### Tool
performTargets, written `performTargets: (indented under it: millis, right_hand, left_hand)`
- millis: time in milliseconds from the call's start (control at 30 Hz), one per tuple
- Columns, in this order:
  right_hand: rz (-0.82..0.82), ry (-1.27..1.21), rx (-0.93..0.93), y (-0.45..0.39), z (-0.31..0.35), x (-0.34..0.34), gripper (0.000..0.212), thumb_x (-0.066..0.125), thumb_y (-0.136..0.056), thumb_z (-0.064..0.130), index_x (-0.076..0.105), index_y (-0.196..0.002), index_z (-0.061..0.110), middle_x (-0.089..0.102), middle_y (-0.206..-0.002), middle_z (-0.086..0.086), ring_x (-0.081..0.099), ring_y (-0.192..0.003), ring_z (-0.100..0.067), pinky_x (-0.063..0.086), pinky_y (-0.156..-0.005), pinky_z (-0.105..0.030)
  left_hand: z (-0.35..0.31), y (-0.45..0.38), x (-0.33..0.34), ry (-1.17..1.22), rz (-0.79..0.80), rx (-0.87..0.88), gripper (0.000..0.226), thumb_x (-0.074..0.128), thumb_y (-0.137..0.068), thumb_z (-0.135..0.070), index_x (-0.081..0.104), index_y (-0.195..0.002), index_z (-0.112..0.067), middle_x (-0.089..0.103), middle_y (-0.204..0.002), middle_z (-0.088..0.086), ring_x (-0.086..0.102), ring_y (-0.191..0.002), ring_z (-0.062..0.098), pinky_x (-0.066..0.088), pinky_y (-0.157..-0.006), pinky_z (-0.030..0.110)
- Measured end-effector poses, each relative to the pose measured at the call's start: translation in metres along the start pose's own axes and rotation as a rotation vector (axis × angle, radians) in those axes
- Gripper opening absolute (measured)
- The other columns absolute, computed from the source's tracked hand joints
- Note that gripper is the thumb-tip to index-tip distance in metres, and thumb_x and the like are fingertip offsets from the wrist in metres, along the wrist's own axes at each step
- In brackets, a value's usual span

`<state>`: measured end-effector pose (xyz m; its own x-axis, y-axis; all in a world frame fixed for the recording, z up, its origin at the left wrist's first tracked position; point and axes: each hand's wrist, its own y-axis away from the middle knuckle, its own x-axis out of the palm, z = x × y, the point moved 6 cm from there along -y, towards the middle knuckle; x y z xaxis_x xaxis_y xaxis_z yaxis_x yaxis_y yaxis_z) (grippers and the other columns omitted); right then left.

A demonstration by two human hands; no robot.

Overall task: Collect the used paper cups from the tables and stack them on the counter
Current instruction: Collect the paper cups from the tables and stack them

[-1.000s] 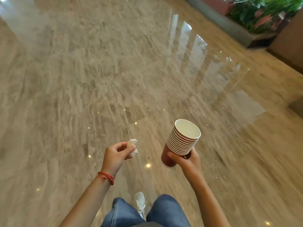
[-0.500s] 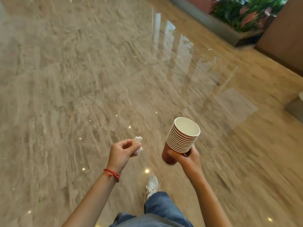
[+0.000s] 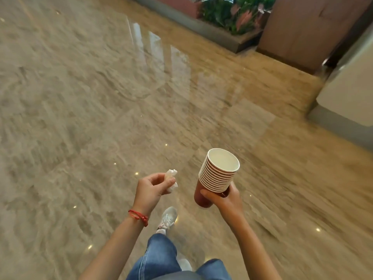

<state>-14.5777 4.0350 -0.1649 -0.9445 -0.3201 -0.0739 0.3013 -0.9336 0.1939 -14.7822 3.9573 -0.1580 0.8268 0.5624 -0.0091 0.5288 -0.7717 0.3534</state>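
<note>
The right hand (image 3: 225,199) grips a stack of nested paper cups (image 3: 217,174) near its base, tilted leftward above the fingers; the left hand (image 3: 150,190), just beside it, pinches a crumpled white tissue (image 3: 171,179). Below both lies a glossy stone floor (image 3: 101,108).

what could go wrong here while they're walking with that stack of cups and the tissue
1. The right hand holds the tall stack of paper cups only near its base, and the stack leans, so upper cups might slide off mid-stride.
2. The polished floor looks glossy, so a slip seems possible.
3. The left hand pinches a crumpled tissue, so it probably cannot steady the stack quickly.
</note>
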Motion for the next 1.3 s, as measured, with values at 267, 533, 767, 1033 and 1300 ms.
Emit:
performTargets:
  millis: [267, 533, 767, 1033, 1300]
  right_hand:
    - [-0.270, -0.033, 0.048, -0.088, 0.018, -0.008, 0.047, 0.083, -0.064, 0.006, 0.057, -0.099, 0.023, 0.068, -0.094, 0.010, 0.065, -0.082, 0.006, 0.050, -0.064, -0.011]
    - [-0.534, -0.066, 0.054, -0.151, 0.035, -0.022, 0.048, 0.083, -0.065, 0.003, 0.059, -0.104, 0.015, 0.068, -0.096, 0.007, 0.065, -0.082, 0.005, 0.051, -0.068, -0.013]
    - [-0.638, -0.079, 0.070, -0.197, 0.044, -0.059, 0.048, 0.083, -0.064, 0.001, 0.059, -0.104, 0.010, 0.069, -0.095, 0.003, 0.065, -0.079, 0.004, 0.049, -0.064, -0.011]
    - [-0.632, -0.103, 0.057, -0.291, 0.047, -0.123, 0.047, 0.081, -0.065, -0.002, 0.059, -0.102, 0.014, 0.071, -0.087, 0.011, 0.066, -0.080, 0.004, 0.049, -0.064, -0.010]
    - [-0.596, -0.115, 0.029, -0.423, 0.072, -0.231, 0.051, 0.081, -0.064, -0.003, 0.058, -0.107, 0.011, 0.070, -0.096, 0.005, 0.066, -0.084, 0.000, 0.050, -0.067, -0.013]
  left_hand:
    - [-0.052, -0.130, 0.049, -0.075, 0.263, 0.006, 0.002, 0.072, -0.076, -0.007, 0.071, -0.076, -0.009, 0.072, -0.063, -0.001, 0.066, -0.061, 0.006, 0.054, -0.057, 0.018]
    - [-0.102, -0.224, 0.101, -0.177, 0.470, 0.025, 0.007, 0.069, -0.078, -0.005, 0.070, -0.074, -0.011, 0.070, -0.062, -0.002, 0.064, -0.060, 0.006, 0.055, -0.058, 0.019]
    - [-0.122, -0.276, 0.160, -0.211, 0.550, -0.001, 0.006, 0.070, -0.079, -0.006, 0.070, -0.074, -0.010, 0.069, -0.059, -0.005, 0.061, -0.059, 0.005, 0.056, -0.061, 0.020]
    - [-0.135, -0.353, 0.258, -0.209, 0.580, -0.026, 0.004, 0.071, -0.078, -0.008, 0.071, -0.075, -0.010, 0.069, -0.060, -0.004, 0.061, -0.057, 0.005, 0.055, -0.058, 0.019]
    - [-0.182, -0.444, 0.388, -0.214, 0.545, 0.015, 0.006, 0.070, -0.079, -0.005, 0.071, -0.073, -0.007, 0.068, -0.058, -0.004, 0.061, -0.056, 0.003, 0.055, -0.058, 0.018]
